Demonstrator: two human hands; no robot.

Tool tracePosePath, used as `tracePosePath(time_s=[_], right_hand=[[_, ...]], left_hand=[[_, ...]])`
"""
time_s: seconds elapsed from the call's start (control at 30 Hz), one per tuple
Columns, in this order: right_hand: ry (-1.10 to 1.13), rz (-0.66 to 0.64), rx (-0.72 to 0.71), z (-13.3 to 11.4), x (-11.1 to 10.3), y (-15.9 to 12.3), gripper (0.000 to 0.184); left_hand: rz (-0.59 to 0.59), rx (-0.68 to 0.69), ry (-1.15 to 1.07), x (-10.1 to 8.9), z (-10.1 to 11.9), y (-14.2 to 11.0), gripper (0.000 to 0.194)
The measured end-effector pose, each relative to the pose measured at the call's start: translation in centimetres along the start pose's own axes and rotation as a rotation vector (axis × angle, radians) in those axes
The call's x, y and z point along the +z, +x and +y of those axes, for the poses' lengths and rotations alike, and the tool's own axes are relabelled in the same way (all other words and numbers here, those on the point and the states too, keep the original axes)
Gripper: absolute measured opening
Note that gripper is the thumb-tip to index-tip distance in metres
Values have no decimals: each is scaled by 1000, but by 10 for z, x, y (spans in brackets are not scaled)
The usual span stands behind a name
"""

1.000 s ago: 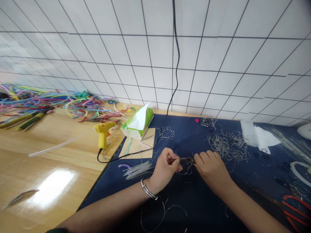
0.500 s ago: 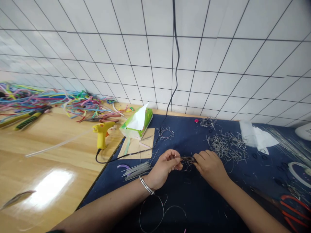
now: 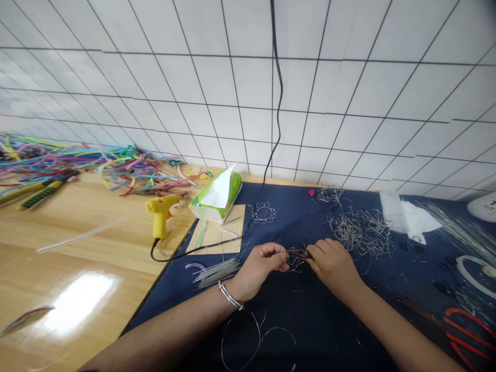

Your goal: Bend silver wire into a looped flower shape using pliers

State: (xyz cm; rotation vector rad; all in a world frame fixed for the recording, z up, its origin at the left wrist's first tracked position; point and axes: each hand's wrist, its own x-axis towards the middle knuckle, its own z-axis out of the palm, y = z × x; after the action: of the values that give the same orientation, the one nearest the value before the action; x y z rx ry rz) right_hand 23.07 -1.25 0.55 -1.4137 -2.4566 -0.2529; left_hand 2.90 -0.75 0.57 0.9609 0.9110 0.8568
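Observation:
My right hand [image 3: 334,262] is closed round the handles of dark pliers [image 3: 298,253], whose jaws point left. Their tips meet the fingertips of my left hand [image 3: 265,266], which pinches a thin bent wire. Looped wire [image 3: 296,263] shows beneath the pliers, between both hands; its exact shape is partly hidden by fingers. Beyond my hands a finished-looking wire ring with petal loops [image 3: 264,212] lies on the dark blue cloth [image 3: 310,320]. Below my left wrist, a long thin wire [image 3: 259,338] curls over the cloth.
Cut straight wires [image 3: 219,271] lie left of my left hand. Tangled wire loops [image 3: 360,232] sit to the right. A yellow glue gun [image 3: 159,214], a tissue pack [image 3: 217,199] and coloured pipe cleaners [image 3: 77,160] are at left. Red-handled scissors [image 3: 467,330] lie at lower right.
The whole view has shifted slightly, with everything a little further left. Both hands keep their hold, and the pliers stay at my left fingertips.

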Motion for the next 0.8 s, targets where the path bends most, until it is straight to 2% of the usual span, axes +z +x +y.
tracePosePath(time_s=[0.27, 0.5, 0.8], right_hand=[[-3, -14, -13, -2, -3, 1, 19], [-30, -39, -22, -3, -7, 2, 21], [-171, 37, -85, -2, -13, 2, 24]], left_hand=[[81, 68, 105, 1, -3, 0, 10], [75, 89, 109, 0, -5, -2, 7], [103, 94, 128, 1, -10, -1, 9]])
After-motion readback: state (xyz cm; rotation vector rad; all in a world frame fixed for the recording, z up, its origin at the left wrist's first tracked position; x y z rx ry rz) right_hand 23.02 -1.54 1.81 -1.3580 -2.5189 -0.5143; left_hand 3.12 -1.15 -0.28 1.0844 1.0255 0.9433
